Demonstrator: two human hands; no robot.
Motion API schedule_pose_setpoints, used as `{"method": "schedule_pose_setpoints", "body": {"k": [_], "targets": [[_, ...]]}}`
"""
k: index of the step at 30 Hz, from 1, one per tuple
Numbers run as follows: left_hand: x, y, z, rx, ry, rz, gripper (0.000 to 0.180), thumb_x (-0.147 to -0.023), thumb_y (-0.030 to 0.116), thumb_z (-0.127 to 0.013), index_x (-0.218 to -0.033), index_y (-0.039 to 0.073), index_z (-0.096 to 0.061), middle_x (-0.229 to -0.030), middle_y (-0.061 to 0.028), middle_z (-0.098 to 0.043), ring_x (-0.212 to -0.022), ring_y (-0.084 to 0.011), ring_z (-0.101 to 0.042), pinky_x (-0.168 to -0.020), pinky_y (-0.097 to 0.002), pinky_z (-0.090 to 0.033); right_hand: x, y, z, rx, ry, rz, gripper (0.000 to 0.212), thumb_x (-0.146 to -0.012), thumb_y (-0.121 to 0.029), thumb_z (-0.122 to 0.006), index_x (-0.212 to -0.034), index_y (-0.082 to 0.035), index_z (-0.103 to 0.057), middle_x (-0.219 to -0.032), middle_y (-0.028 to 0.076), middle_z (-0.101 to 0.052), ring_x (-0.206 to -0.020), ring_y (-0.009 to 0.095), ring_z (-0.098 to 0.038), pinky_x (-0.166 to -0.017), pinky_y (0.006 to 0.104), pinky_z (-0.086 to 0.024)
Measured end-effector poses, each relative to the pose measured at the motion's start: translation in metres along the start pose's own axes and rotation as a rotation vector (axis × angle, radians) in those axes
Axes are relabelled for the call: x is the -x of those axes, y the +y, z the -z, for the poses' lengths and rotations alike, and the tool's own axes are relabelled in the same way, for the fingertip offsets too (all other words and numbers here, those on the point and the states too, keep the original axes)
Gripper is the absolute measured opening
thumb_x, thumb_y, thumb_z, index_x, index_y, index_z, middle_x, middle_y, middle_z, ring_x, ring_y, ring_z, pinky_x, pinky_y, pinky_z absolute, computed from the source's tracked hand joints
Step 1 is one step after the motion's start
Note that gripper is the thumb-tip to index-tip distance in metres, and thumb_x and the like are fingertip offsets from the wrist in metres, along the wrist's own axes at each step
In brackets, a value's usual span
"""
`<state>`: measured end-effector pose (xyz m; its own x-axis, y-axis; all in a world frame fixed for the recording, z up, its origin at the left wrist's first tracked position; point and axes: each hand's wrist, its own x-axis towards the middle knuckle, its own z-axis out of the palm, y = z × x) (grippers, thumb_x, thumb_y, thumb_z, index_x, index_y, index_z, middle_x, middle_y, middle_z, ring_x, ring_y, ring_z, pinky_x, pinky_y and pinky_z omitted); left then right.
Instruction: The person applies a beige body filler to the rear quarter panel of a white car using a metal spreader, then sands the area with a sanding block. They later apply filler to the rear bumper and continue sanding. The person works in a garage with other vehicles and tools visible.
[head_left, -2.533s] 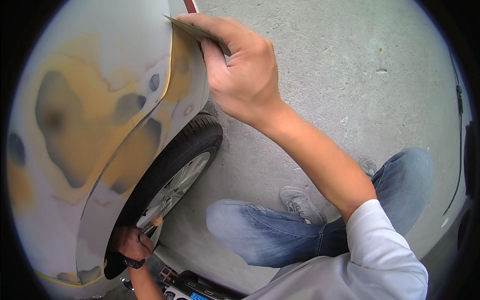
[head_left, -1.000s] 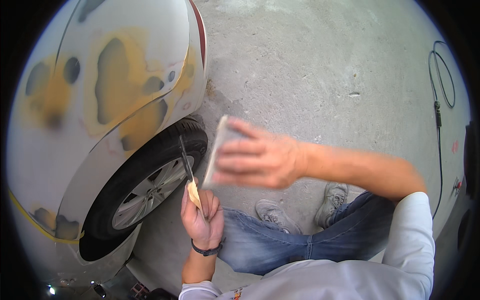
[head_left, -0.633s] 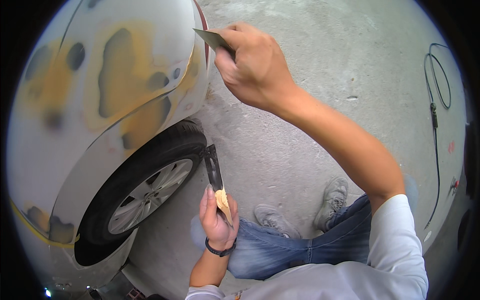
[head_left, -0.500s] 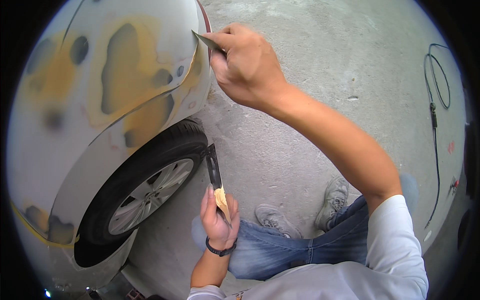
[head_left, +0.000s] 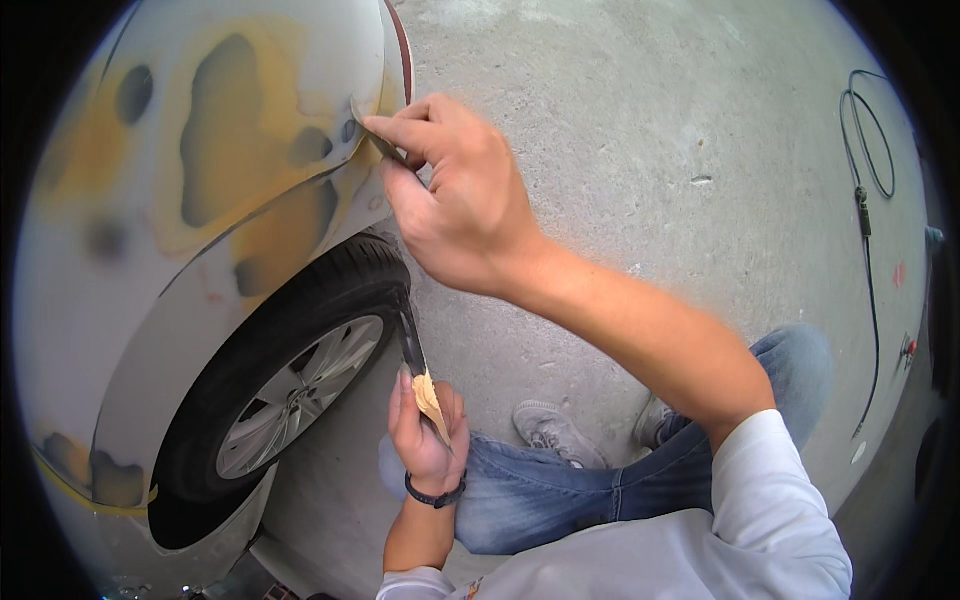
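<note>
Head view: two hands [head_left: 462, 195] hold two scrapers [head_left: 411, 346].

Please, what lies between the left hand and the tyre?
In the head view, the black part of the putty knife reaches from the left hand toward the tyre; whether they touch is unclear.

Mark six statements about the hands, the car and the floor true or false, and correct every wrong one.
1. The right hand pinches a thin, flat, dark grey-green blade. True.
2. Only one hand holds something. False: the left hand also grips a long black tool with creamy beige paste on it.
3. Nothing is strapped to either wrist. False: a black wristband is on the left one.
4. The pale car panel bears yellowish and dark-grey patches. True.
5. No wheel is visible. False: a black-tyred, silver-spoked wheel shows under the panel's curved edge.
6. A thin, looped black cable lies at picture right. True.
</note>
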<state>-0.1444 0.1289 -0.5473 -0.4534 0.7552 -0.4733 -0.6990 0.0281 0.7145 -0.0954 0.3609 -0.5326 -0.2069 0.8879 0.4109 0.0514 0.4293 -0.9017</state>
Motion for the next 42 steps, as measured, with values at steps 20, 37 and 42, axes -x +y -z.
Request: {"method": "schedule_pose_setpoints", "body": {"k": [20, 37, 42], "targets": [[-0.003, -0.001, -0.001, 0.590, -0.380, 0.103, 0.059, -0.111, 0.035, -0.036, -0.159, 0.002, -0.031, -0.159, -0.0159, -0.040, -0.147, -0.0305, -0.043, -0.123, -0.0448, -0.037, 0.086, -0.003, 0.041, -0.186, -0.577, 0.909, 0.042, -0.089, -0.020, -0.058, -0.126, -0.007, -0.072, -0.106, 0.007, -0.061, -0.097, 0.025, -0.060, -0.103, 0.0583, -0.049], [-0.013, 0.002, 0.009, 0.257, -0.048, 0.008, 0.029, -0.109, 0.014, -0.042, -0.129, -0.001, -0.056, -0.057, 0.0029, -0.036, -0.052, -0.0068, -0.031, -0.050, -0.0224, -0.027, -0.064, 0.040, 0.017, 0.277, -0.075, 0.213, 0.027, -0.098, -0.008, -0.059, -0.118, -0.004, -0.076, -0.105, 0.018, -0.070, -0.093, 0.034, -0.070, -0.086, 0.0404, -0.056], [-0.011, 0.005, 0.014, 0.273, -0.046, -0.013, 0.029, -0.109, 0.015, -0.043, -0.130, -0.002, -0.053, -0.056, 0.0033, -0.036, -0.052, -0.0063, -0.031, -0.049, -0.0217, -0.027, -0.032, 0.033, 0.009, 0.193, -0.035, 0.145, 0.028, -0.093, -0.002, -0.062, -0.117, -0.003, -0.077, -0.107, 0.018, -0.070, -0.095, 0.033, -0.070, -0.086, 0.0400, -0.056]]}}
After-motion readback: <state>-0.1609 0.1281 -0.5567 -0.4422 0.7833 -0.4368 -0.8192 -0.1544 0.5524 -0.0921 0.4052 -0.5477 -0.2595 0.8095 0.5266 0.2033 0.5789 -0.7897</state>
